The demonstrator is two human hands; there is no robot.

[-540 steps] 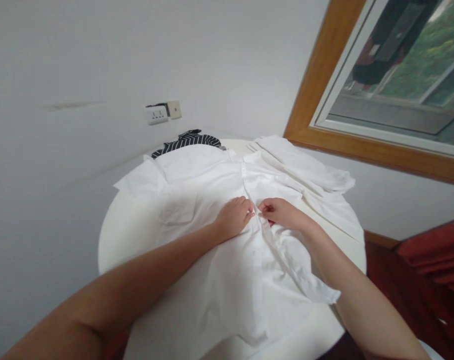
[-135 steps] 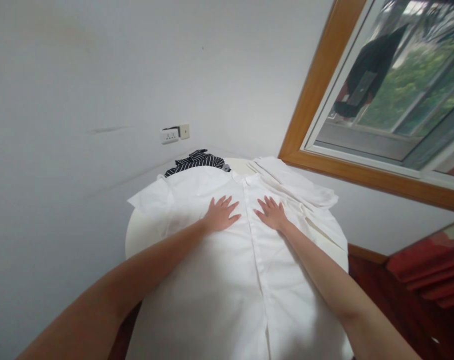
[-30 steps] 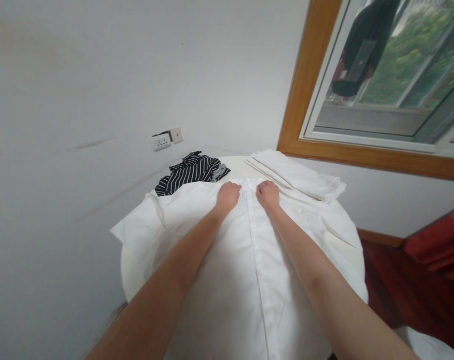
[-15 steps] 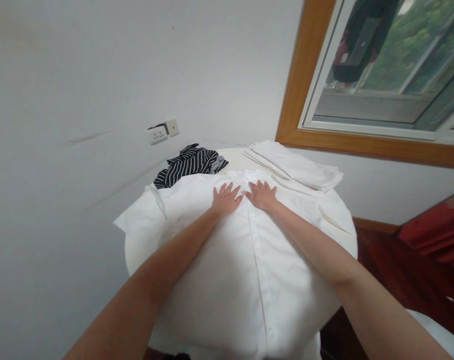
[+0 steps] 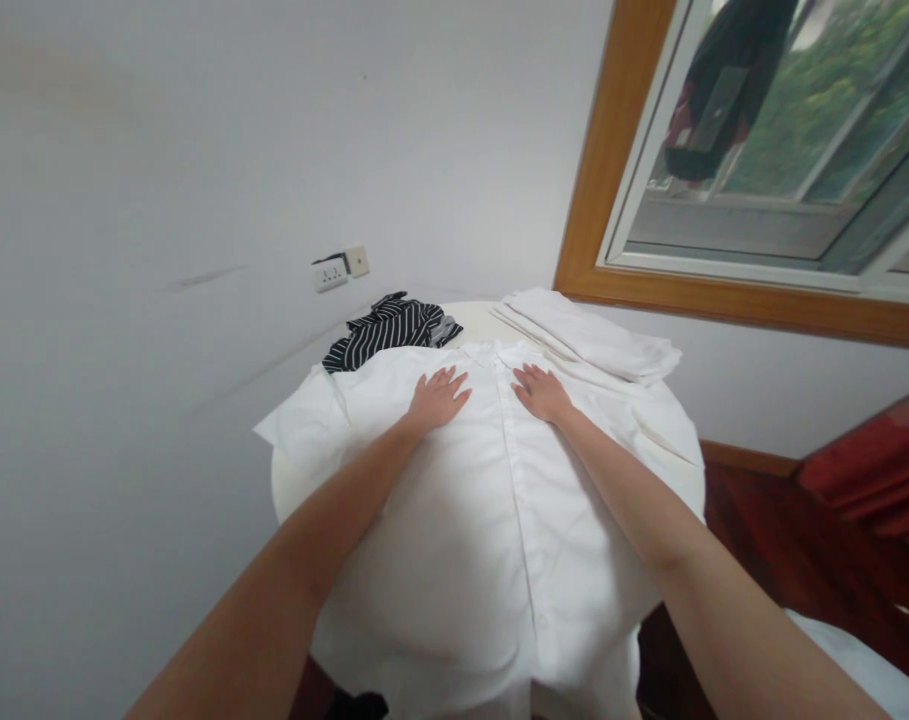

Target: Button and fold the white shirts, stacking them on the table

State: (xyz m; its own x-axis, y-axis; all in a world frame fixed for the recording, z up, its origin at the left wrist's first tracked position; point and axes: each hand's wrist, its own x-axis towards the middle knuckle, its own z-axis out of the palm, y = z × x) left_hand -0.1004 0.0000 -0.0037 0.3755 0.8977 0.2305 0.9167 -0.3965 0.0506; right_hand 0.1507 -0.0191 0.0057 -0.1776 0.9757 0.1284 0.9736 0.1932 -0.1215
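A white button-up shirt (image 5: 491, 520) lies spread front-up over a small round white table (image 5: 287, 492), its placket running toward me. My left hand (image 5: 435, 397) rests flat on the chest left of the placket, fingers spread. My right hand (image 5: 538, 391) lies flat just right of the placket, fingers stretched out. Both palms press the cloth near the collar end. Neither hand holds anything.
A crumpled black-and-white striped garment (image 5: 388, 328) lies at the table's far edge. Folded white cloth (image 5: 589, 337) is stacked at the far right. A wall socket (image 5: 331, 272) sits behind; a wood-framed window (image 5: 596, 200) is to the right, a red-brown floor (image 5: 761, 540) below.
My hands, earlier pinching at the placket, then fisted at the collar a second ago, now lie flat and have slid slightly apart on the shirt's chest.
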